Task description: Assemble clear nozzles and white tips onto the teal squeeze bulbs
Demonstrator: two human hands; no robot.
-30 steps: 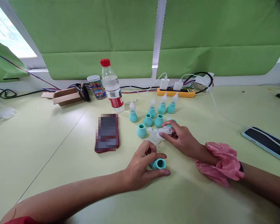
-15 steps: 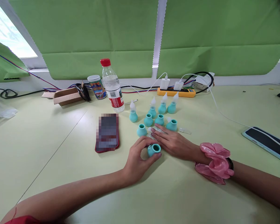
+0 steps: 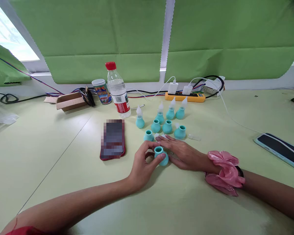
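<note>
My left hand (image 3: 143, 166) grips a teal rubber bulb (image 3: 162, 157) between thumb and fingers; its round mouth faces up. Beside it, my right hand (image 3: 182, 151) lies low over the table with fingers stretched out, near small translucent tips (image 3: 163, 136) that it partly hides. Past the hands stand other open-necked bulbs, among them one at the left (image 3: 149, 135) and one at the right (image 3: 180, 132). Farther back, several bulbs carry pointed translucent nozzles, such as this nasal aspirator (image 3: 140, 120). A clear tip (image 3: 194, 137) lies to the right.
A phone (image 3: 113, 139) lies left of the bulbs. Behind are a red-capped water bottle (image 3: 119, 93), a can (image 3: 102, 91), a cardboard box (image 3: 72, 101) and a yellow power strip (image 3: 185, 97). A white cable runs to another phone (image 3: 281, 150) at the right.
The bulb in my left hand has turned from tilted to more upright, its mouth shifting left. My right hand has drawn slightly back toward me, and its fingers have shifted.
</note>
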